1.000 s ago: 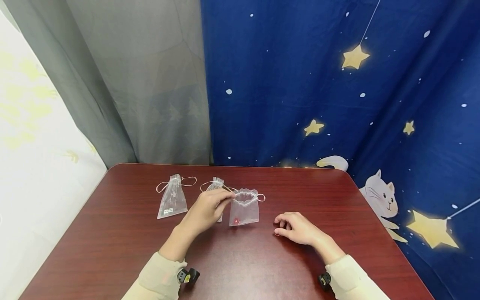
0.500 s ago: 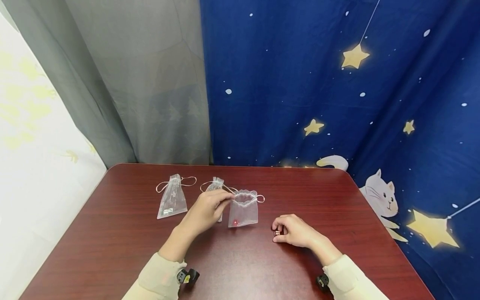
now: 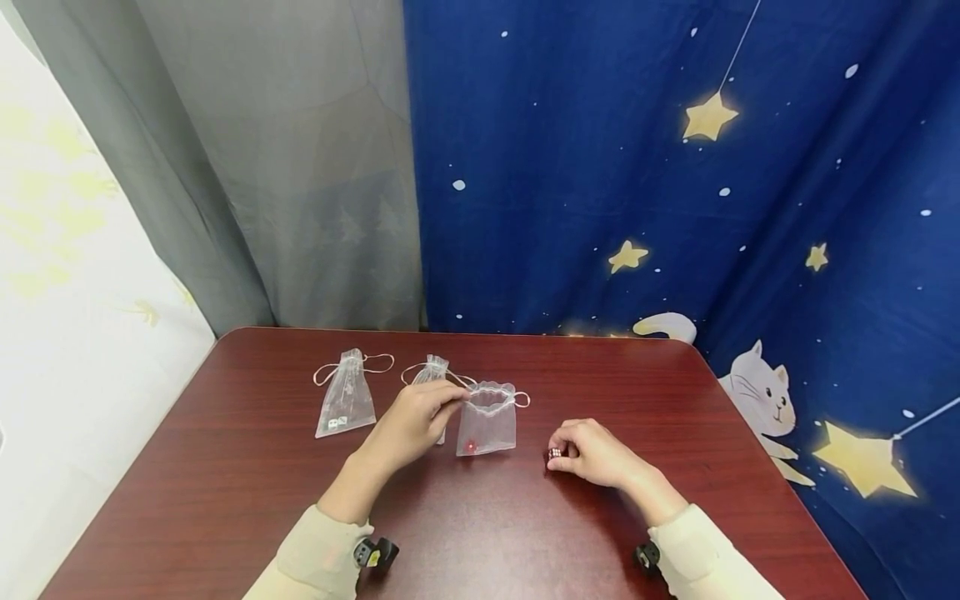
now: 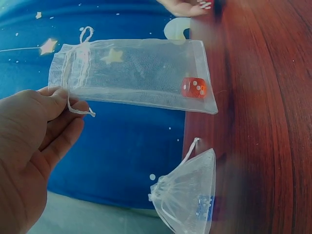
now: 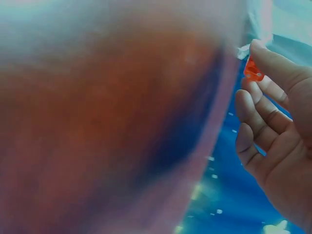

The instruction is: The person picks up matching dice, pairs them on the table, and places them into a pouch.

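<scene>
My left hand pinches a sheer white drawstring bag by the edge near its mouth. The bag's mouth stands wide, and a translucent red die lies in its bottom corner. To the right, my right hand holds a second red die between thumb and fingers, apart from the bag. Partly behind the left hand is another sheer bag, drawn in at the neck, with something blue and dotted inside.
A third drawstring bag, gathered at the top, lies at the left with white dice in it. The reddish-brown table ends at the back before a blue star-patterned curtain and a grey one.
The die in my right hand was mostly hidden at first and now shows between the fingers. That hand has shifted slightly. The left hand keeps its hold on the bag.
</scene>
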Available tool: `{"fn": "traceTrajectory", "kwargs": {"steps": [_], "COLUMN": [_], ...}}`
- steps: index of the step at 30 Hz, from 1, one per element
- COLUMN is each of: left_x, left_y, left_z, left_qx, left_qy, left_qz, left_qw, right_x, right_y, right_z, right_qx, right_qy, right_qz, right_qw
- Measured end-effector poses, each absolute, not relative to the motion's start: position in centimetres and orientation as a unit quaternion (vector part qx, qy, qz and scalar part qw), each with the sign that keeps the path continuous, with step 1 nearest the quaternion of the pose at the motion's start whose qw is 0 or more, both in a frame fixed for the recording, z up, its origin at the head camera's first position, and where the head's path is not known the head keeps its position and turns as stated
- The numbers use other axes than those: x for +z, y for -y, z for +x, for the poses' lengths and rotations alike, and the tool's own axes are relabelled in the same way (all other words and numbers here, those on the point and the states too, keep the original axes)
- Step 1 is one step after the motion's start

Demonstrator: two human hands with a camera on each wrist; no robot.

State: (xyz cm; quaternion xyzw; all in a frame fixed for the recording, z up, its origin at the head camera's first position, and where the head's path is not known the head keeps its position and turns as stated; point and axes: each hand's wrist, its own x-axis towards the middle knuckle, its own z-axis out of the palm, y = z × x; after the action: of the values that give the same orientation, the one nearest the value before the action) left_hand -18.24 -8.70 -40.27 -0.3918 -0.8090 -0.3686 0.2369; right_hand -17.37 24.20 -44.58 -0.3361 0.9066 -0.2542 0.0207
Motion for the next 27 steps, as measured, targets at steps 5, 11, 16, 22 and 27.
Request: {"fn": "traceTrajectory", "kwargs": {"steps": [5,11,16,22,27], "left_x": [-40.1,-39.8,-39.7,-39.7,-39.7], "left_y": [8.7,8.7,8.7,8.7,8.6], "left_z": [-18.1,-18.0,-18.1,-18.2,-18.2], "left_qx": [-0.367,-0.367,-0.366,-0.364,-0.363], "left_qy": [0.812,0.811,0.806,0.805,0.808], "left_qz": [-0.39,-0.392,-0.397,-0.399,-0.397], "left_qw": [0.234,0.234,0.245,0.245,0.24], "right_x": [-42.0,-38.8,-36.6,-34.2,-33.0], "right_y": [-23.7,-23.2,-22.9,-22.2,-21.1], "right_z": [-18.5,-19.6,-20.1,-20.7,-20.8], "right_qx": [-0.259,-0.259,-0.268,-0.277,-0.282], "right_qy": [-0.903,-0.899,-0.894,-0.888,-0.88], "right_qz": [-0.342,-0.351,-0.351,-0.356,-0.369], "right_qw": [-0.021,-0.048,-0.072,-0.087,-0.101]}}
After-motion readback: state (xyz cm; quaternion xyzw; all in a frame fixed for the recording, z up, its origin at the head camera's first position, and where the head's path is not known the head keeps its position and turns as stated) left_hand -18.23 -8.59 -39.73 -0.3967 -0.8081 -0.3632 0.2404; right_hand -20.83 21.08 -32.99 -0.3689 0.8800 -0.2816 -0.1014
